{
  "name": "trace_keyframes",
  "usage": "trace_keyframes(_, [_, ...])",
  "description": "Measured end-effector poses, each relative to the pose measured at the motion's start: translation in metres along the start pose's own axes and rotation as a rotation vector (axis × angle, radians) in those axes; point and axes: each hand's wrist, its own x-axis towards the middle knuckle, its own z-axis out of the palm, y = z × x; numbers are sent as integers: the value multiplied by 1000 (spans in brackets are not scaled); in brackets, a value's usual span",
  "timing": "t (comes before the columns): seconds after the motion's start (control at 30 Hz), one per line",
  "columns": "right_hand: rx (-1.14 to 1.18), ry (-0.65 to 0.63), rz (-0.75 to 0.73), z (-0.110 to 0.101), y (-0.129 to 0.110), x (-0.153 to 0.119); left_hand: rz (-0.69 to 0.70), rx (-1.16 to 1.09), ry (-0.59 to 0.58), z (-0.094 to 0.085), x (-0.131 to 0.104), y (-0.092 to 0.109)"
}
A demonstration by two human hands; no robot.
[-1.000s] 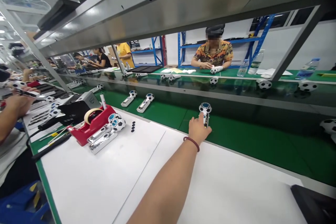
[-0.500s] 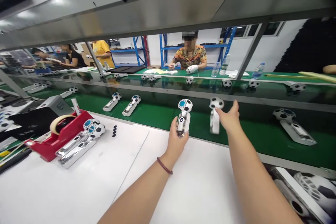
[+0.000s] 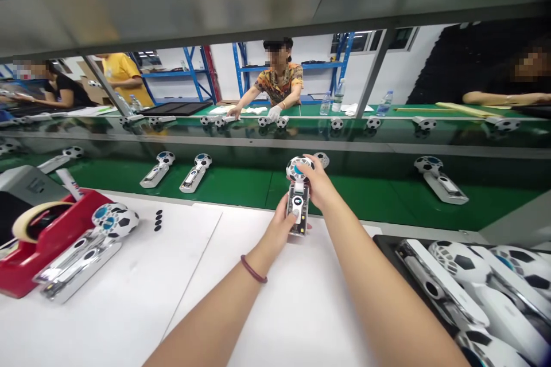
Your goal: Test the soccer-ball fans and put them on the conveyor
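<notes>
My left hand (image 3: 284, 219) is wrapped round the clear-fronted handle of a white handheld fan (image 3: 298, 192), its thumb on the front below a small round dark display. My right hand (image 3: 321, 183) grips the same fan's football-patterned head, with the thumb over the blue disc at its centre. The fan stands upright above the front edge of the green conveyor. Just behind my right hand, the ball head of a second fan (image 3: 322, 159) shows on the belt; the hand hides its handle.
More fans lie on the green conveyor (image 3: 241, 183). A red tape dispenser (image 3: 47, 252) and two fans (image 3: 86, 258) lie left on the white table, near several black discs (image 3: 158, 220). At right, a black tray (image 3: 387, 243) holds several fans. Across the line, a person (image 3: 279, 77) handles fans.
My right hand has left the second fan and moved left onto the head of the fan in my left hand. The view has shifted right, showing more of the tray.
</notes>
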Motion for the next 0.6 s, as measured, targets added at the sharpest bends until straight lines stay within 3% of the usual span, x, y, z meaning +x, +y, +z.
trace_keyframes(0.07, [-25, -67, 24, 4, 2, -3, -100, -151, -48, 1, 0, 3])
trace_keyframes(0.2, [-14, -161, 75, 9, 4, -9, -134, -209, -18, 4, -3, 11])
trace_keyframes(0.6, [10, -170, 121, 4, 7, -7, -165, -203, -14, 4, -4, 10])
